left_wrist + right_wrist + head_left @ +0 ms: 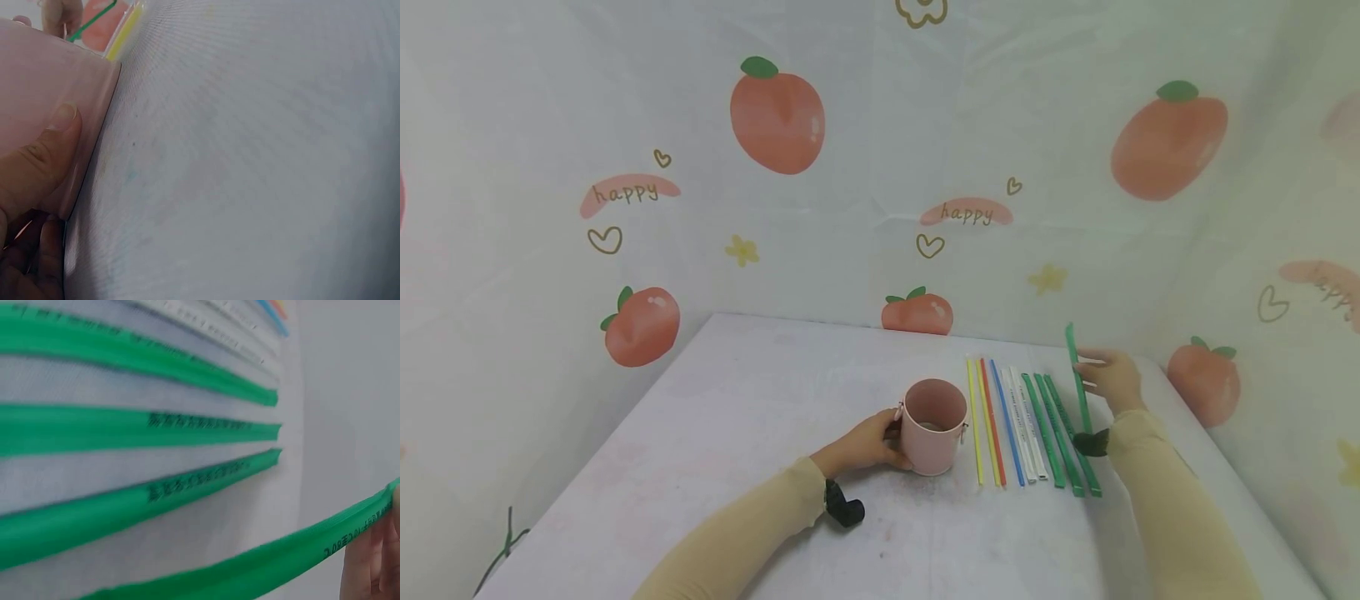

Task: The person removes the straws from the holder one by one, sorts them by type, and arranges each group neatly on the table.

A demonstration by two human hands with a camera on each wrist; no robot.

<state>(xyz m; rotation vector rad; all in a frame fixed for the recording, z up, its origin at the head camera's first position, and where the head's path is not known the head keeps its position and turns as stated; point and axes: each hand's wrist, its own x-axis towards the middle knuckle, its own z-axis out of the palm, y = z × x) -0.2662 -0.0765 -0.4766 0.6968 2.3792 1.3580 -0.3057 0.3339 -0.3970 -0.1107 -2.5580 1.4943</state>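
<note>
My left hand (871, 440) holds a pink cup (931, 433) from its left side, the thumb pressed on the near wall and the fingers curled behind. The cup stands upright on the table with small metal fittings at its sides. In the left wrist view the thumb (44, 153) lies against the pink wall. My right hand (1112, 379) pinches a green paper-wrapped straw (1080, 387), tilted upright above the right end of the row. Black print shows on its wrapper in the right wrist view, and the fingers (369, 556) grip it at the right edge.
Between cup and right hand lie several green wrapped straws (1043, 429), white wrapped straws (1026, 425), a blue straw (1007, 423), a red straw (992, 423) and yellow straws (974, 423), side by side. A white printed cloth (850, 250) hangs behind the table (760, 375).
</note>
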